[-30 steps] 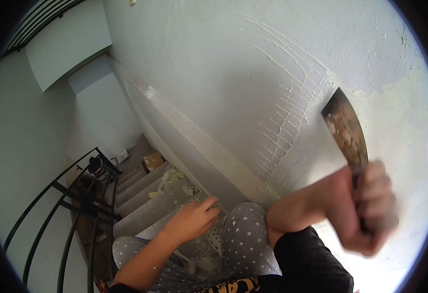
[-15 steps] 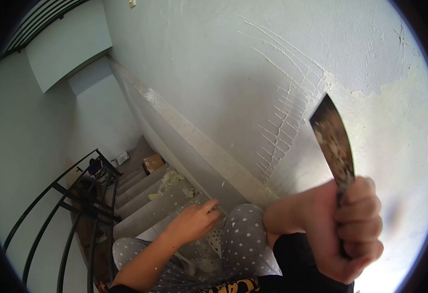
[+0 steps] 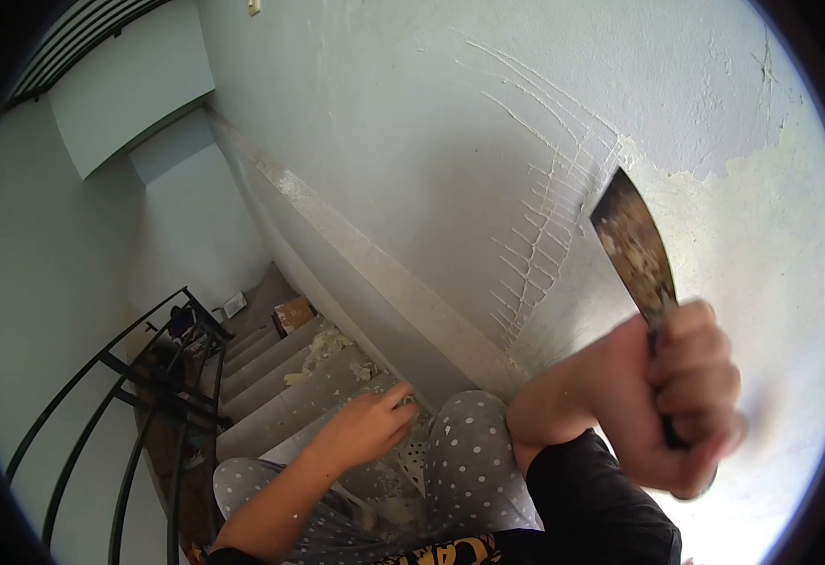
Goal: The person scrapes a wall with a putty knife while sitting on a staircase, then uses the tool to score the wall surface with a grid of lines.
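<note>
My right hand point(image 3: 690, 400) is wrapped round the handle of a paint scraper point(image 3: 633, 235). Its worn, stained metal blade points up, with the broad edge close to the scored part of the wall point(image 3: 403, 169); whether it touches cannot be told. Scratched lines point(image 3: 539, 245) cross the paint left of the blade, and to the right the paint is stripped to a paler patch point(image 3: 742, 254). Over my lap, my left hand point(image 3: 365, 428) hovers near the knees of my dotted trousers point(image 3: 473, 447), its fingers loosely bent and holding nothing.
Stairs point(image 3: 266, 400) run downward ahead, strewn with paint flakes point(image 3: 323, 348). A cardboard box point(image 3: 292, 315) sits on a lower step. A black metal railing point(image 3: 116, 386) borders the left side, and a ledge point(image 3: 365, 235) follows the wall's slope.
My right hand has risen slightly with the scraper, whose blade moved a little up and left. My left hand has stayed nearly in place.
</note>
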`<state>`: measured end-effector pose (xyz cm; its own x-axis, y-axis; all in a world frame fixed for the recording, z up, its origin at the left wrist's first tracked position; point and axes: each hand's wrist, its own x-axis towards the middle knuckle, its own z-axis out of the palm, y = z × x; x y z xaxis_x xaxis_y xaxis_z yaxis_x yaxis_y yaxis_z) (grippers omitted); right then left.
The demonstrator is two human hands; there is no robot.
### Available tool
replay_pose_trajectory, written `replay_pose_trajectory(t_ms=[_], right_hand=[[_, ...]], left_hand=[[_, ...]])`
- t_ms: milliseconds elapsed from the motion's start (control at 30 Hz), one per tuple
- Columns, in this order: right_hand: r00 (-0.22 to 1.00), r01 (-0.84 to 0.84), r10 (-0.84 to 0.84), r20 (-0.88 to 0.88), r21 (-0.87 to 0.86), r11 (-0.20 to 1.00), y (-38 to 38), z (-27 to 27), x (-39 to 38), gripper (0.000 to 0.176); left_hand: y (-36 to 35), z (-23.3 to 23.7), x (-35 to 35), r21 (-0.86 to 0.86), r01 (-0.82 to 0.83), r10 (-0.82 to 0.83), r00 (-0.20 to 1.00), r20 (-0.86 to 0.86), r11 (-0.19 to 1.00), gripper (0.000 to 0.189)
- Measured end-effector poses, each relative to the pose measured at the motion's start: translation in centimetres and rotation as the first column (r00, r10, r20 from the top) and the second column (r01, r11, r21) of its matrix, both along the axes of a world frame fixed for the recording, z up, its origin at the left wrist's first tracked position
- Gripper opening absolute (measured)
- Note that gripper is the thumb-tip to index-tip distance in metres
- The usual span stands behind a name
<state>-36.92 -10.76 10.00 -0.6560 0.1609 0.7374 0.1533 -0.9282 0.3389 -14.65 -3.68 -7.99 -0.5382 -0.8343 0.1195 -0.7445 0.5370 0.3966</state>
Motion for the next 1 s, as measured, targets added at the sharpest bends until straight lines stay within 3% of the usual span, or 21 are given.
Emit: replay_pose_trajectory(t_ms=[33,67,133,167,200,267,300,400,467,533,567,600,667,733,800,833,933,967,1000], right_hand=[[0.998,-0.066,0.063,-0.026,-0.127,0.99,0.3,0.3,-0.2,0.037],[0.998,-0.069,0.066,-0.025,-0.13,0.989,-0.2,0.1,-0.4,0.037],[0.967,0.229,-0.192,-0.17,0.232,0.945,-1.3,-0.2,-0.7,0.037],[0.988,0.152,-0.141,-0.057,0.289,0.945,-0.9,0.0,-0.4,0.036],[0.988,0.153,-0.142,-0.058,0.289,0.945,-0.7,0.0,-0.6,0.036],[1.0,0.008,-0.009,-0.03,-0.051,0.999,-0.5,-0.2,-0.8,0.038],[1.0,0.004,-0.006,-0.028,-0.051,0.999,-0.7,-0.2,-0.7,0.038],[0.981,0.187,-0.17,-0.09,0.255,0.949,-1.6,-0.2,-0.9,0.039],[0.972,0.208,-0.172,-0.16,0.245,0.947,-1.1,-0.2,-1.6,0.04],[1.0,-0.021,0.021,-0.001,-0.054,0.998,-0.3,0.0,-0.7,0.038],[0.989,-0.142,0.144,0.039,-0.049,0.989,0.9,0.3,-0.5,0.04],[0.988,-0.148,0.15,0.04,-0.051,0.988,0.7,0.6,-0.4,0.04],[0.952,0.044,-0.159,0.26,0.397,0.917,0.2,1.0,-0.4,0.041],[0.971,0.024,-0.111,0.21,0.378,0.925,0.7,0.8,-1.3,0.042],[0.98,0.002,-0.048,0.191,0.238,0.971,1.2,0.6,-1.5,0.039],[0.994,0.023,-0.047,0.095,0.233,0.972,0.5,0.4,-2.1,0.036],[0.991,0.072,-0.104,0.084,0.32,0.945,0.3,0.3,-1.1,0.035],[0.999,-0.02,0.025,-0.027,0.168,0.986,0.4,-0.2,-2.2,0.037],[0.999,-0.023,0.027,-0.023,0.166,0.986,0.1,-0.1,-1.7,0.037]], left_hand=[[0.0,0.0,0.1,0.0,0.001,-0.001,1.0,0.001,1.0,0.016],[-0.1,0.0,0.1,-0.002,-0.002,0.002,1.0,0.002,1.0,0.016],[0.1,0.1,0.0,-0.002,0.001,-0.001,1.0,0.004,1.0,0.017],[0.2,0.1,-0.1,0.001,0.001,-0.001,1.0,0.003,1.0,0.017],[0.2,0.1,-0.2,0.002,0.004,-0.004,1.0,-0.003,1.0,0.017],[0.1,0.3,0.0,0.001,0.006,-0.006,1.0,-0.002,1.0,0.017],[0.1,0.3,-0.1,0.002,0.006,-0.006,1.0,0.012,1.0,0.018],[0.2,0.5,-0.1,-0.002,-0.002,0.002,1.0,0.019,1.0,0.018],[0.2,0.4,-0.3,-0.008,0.001,-0.001,1.0,0.018,1.0,0.019],[0.2,0.3,-0.1,-0.005,0.01,-0.009,1.0,0.016,1.0,0.019],[0.2,0.2,0.0,-0.006,0.005,-0.005,1.0,0.019,1.0,0.019],[0.2,0.0,0.1,-0.004,0.01,-0.01,1.0,0.026,1.0,0.02],[0.2,0.0,0.1,0.002,0.018,-0.018,0.999,0.03,1.0,0.02],[0.2,0.3,0.1,-0.03,0.025,-0.025,1.0,0.0,0.999,0.02],[0.2,0.3,0.1,-0.021,0.025,-0.025,1.0,0.017,0.999,0.021],[0.2,0.2,0.2,-0.025,0.023,-0.022,1.0,0.022,0.999,0.021],[0.2,0.0,0.0,-0.019,0.03,-0.03,0.999,0.013,0.999,0.021],[0.3,0.2,-0.2,0.009,0.023,-0.023,0.999,0.039,1.0,0.021],[0.3,0.4,-0.2,0.034,0.011,-0.013,0.998,0.065,0.999,0.021]])
